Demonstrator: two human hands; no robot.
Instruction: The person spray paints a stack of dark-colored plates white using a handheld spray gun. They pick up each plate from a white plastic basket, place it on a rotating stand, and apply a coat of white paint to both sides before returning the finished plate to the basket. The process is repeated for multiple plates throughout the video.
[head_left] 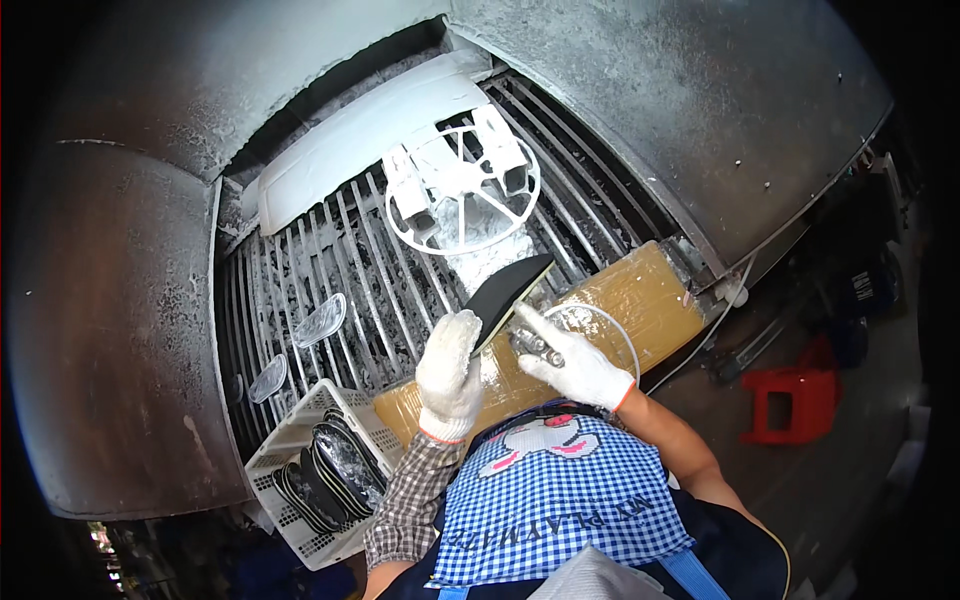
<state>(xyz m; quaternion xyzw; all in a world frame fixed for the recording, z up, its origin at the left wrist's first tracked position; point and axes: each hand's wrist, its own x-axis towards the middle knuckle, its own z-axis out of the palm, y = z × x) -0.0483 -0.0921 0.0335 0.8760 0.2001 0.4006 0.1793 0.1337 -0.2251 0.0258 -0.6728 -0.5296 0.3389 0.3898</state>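
Note:
My left hand [448,372], in a white knit glove, closes on the lower end of a black curved piece [512,290] with a pale edge. What it is exactly, I cannot make out. The piece is raised and tilted in front of me. Just right of it, my gloved right hand [580,368] grips a metal spray gun [536,346] with round knobs; a thin white hose [622,332] loops near this hand. The gun's front is close beside the pale edge, and whether they touch is not plain. Beyond the piece stands a white-coated wheel-shaped stand [462,192] with two block-like supports.
Metal bars [350,230] form a grate inside a stained metal booth [130,330]. Two oval clear pieces [320,320] lie on it at left. A tape-wrapped board [640,295] runs before me. A white basket [352,400] holds several black pieces; a red stool [790,400] stands right.

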